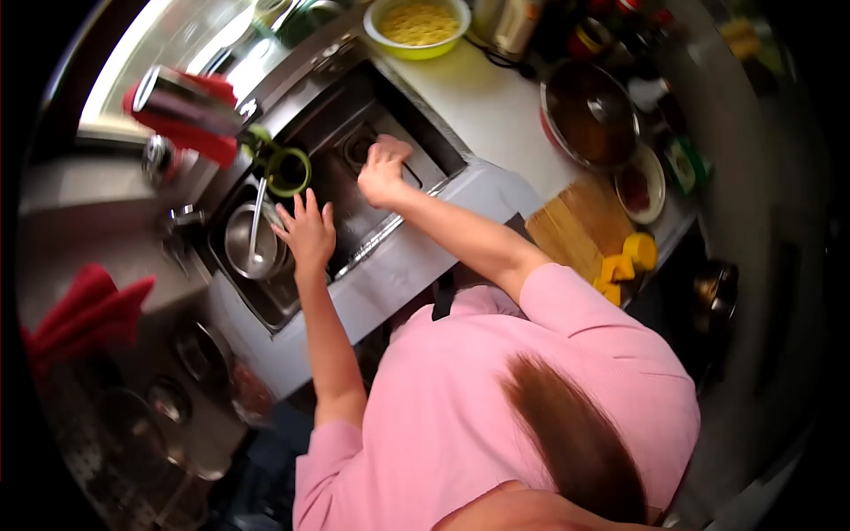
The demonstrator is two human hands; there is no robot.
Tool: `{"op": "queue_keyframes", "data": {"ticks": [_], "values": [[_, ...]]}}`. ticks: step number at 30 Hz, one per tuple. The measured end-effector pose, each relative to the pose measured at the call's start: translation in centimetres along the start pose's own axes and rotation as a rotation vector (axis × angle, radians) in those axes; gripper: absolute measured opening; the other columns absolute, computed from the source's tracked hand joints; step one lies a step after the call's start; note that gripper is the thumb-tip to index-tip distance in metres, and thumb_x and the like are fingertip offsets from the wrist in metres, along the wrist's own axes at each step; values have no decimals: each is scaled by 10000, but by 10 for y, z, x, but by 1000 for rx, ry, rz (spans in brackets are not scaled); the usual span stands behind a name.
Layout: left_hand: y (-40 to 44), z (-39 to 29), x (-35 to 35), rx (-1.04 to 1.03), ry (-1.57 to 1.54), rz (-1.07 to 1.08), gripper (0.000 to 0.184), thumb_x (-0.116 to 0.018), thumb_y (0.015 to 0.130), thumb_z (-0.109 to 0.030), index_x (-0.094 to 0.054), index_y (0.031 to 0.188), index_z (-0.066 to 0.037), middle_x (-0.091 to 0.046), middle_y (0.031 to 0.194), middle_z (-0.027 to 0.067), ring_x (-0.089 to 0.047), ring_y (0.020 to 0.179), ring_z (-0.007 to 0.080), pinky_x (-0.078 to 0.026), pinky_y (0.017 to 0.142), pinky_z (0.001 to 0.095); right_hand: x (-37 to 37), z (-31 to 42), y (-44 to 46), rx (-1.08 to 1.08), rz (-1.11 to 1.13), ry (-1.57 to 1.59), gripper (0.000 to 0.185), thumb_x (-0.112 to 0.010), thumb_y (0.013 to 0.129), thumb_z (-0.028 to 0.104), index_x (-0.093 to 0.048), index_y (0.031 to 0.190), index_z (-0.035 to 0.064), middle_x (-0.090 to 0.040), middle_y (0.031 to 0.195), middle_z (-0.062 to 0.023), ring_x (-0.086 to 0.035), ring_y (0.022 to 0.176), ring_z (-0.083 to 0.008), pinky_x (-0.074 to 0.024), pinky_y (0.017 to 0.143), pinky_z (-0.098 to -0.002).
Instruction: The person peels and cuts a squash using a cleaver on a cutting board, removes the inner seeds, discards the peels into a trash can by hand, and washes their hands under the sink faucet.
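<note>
My left hand [310,234] hovers over the sink [363,232] with its fingers spread, holding nothing. Just beyond its fingertips is a green-rimmed round container [289,191]. Beside it sits a metal bowl [237,237] in the left basin, with a long-handled ladle [258,221] leaning in it. My right hand [383,173] is inside the right part of the sink, near the drain [357,148], with its fingers curled closed. A thin dark loop [413,174] shows beside that hand. Whatever its fingers hold, if anything, is hidden.
A green bowl of yellow food [416,24] stands on the counter behind the sink. To the right are a lidded pot [591,115], a plate [653,186] and a cutting board [567,221] with yellow chunks [617,267]. A red cloth [102,310] lies at left.
</note>
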State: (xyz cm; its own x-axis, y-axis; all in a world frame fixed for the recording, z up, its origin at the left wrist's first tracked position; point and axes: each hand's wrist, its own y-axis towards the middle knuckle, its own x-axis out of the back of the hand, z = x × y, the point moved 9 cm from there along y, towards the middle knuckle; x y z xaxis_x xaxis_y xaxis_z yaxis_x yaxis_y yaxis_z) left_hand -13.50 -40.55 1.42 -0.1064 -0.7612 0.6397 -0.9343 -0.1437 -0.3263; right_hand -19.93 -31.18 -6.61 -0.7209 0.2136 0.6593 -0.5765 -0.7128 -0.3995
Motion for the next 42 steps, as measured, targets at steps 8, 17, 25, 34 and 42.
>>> {"op": "queue_keyframes", "data": {"ticks": [8, 17, 25, 34, 42], "values": [[-60, -54, -81, -235, -1140, 96, 647, -235, 1057, -469, -138, 1545, -56, -117, 1622, 71, -101, 1491, 192, -123, 1197, 346, 9, 85, -155, 195, -723, 1593, 766, -384, 1008, 515, -142, 1528, 8, -117, 1610, -143, -93, 1489, -257, -111, 1204, -337], [-252, -230, -215, -528, -1295, 809, 586, -234, 1067, -383, -192, 1533, -30, -188, 1602, 98, -141, 1479, 216, -130, 1186, 347, 9, 68, -467, -47, -1537, 1030, 596, -326, 1050, 386, -200, 1537, 67, -199, 1601, -113, -133, 1488, -234, -120, 1195, -301], [-540, -284, -384, -610, -1024, 1290, 556, -281, 1064, -349, -249, 1514, -23, -274, 1557, 98, -240, 1426, 205, -197, 1155, 326, -156, 47, -750, -219, -2091, 799, 654, -327, 1040, 423, -161, 1536, 31, -204, 1593, -156, -205, 1471, -266, -199, 1166, -319], [-787, -326, -521, -737, -723, 1450, 523, -335, 1060, -310, -313, 1492, -15, -370, 1506, 99, -353, 1366, 193, -273, 1121, 302, -291, 49, -1009, -363, -2278, 824, 674, -297, 1043, 479, -218, 1520, 11, -267, 1570, -146, -258, 1448, -250, -237, 1155, -321], [-836, -423, -647, -744, -519, 1498, 483, -425, 1041, -239, -386, 1457, 4, -606, 1161, 58, -542, 946, 108, -450, 869, 247, -299, -64, -1157, -444, -2242, 848, 546, -378, 1038, 397, -437, 1417, 10, -547, 1356, -169, -534, 1231, -261, -413, 1000, -322]]}}
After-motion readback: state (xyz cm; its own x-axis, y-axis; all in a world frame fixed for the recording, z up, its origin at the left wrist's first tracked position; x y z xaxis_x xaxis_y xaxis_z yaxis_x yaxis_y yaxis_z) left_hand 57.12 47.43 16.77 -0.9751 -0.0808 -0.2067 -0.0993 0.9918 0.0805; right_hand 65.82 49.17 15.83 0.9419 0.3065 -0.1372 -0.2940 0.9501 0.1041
